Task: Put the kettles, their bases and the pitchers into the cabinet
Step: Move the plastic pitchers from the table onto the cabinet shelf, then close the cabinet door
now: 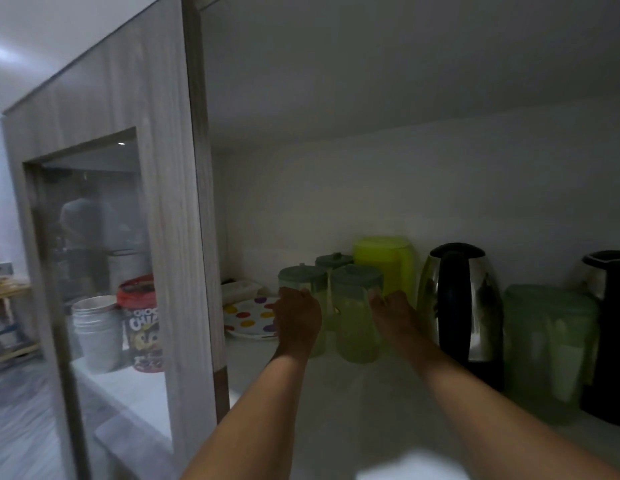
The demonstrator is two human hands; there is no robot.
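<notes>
Hands [298,320] on pale green pitchers [357,317]

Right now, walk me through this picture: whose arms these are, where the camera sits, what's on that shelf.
There is one picture, from a camera worn on a person's head, looking into an open cabinet. The left hand and right hand each rest against a pale green pitcher; whether they grip is unclear. On the shelf stand a brighter green pitcher, two steel-and-black kettles, another green container and a spotted plate. The door hangs open on the left.
</notes>
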